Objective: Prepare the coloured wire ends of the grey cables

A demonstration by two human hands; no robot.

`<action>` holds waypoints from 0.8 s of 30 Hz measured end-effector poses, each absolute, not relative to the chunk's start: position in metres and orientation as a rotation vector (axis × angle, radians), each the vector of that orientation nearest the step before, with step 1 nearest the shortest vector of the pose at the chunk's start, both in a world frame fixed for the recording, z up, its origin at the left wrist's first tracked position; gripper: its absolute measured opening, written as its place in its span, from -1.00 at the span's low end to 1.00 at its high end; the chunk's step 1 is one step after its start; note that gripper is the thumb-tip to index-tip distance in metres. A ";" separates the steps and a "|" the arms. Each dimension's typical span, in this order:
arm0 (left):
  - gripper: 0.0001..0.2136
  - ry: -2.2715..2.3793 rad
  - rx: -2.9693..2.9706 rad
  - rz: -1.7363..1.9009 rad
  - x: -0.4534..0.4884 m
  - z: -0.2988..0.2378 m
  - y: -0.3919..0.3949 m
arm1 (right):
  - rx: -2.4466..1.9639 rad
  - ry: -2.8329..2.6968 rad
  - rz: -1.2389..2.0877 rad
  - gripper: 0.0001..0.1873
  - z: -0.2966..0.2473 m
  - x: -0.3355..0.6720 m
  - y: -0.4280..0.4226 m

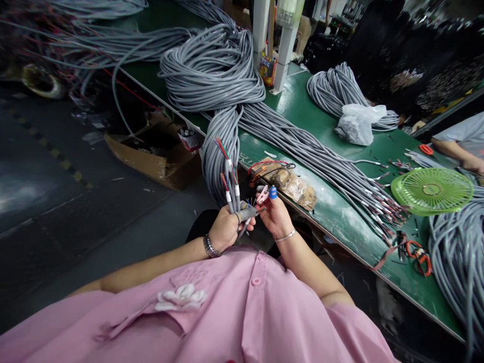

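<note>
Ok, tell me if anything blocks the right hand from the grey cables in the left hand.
Nothing visible blocks it: the right hand, holding a small pink tool, is right beside the left hand, which grips the grey cables. Whether the two hands touch is too small to tell.

A: Site type?
B: Workshop, cable work. Long green-topped bench, grey cable coils heaped on it.
A: Could be storage.
B: Nope. Stripped grey cables up front, coloured conductors out. More cable ends lined up along the bench, orange-handled scissors beside them.
A: Home bench?
B: Doubt it. Striped tape on the floor, cardboard box under the bench edge, another person's arm at the far side.
</note>
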State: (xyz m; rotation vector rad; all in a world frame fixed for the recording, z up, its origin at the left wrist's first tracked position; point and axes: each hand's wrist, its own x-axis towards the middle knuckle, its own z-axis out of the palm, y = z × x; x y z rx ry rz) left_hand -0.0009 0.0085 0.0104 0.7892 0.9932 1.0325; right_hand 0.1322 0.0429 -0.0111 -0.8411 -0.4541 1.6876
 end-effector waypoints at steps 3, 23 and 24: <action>-0.79 1.005 0.772 1.043 -0.003 0.009 0.006 | -0.848 -0.517 1.800 -0.44 -0.009 0.140 0.038; -0.91 1.043 1.148 0.785 -0.018 0.008 -0.002 | -1.129 -1.539 1.184 -0.93 0.024 0.153 -0.013; -0.90 1.054 1.098 0.807 -0.019 0.007 -0.001 | -1.140 -1.503 1.147 -0.89 0.022 0.154 -0.015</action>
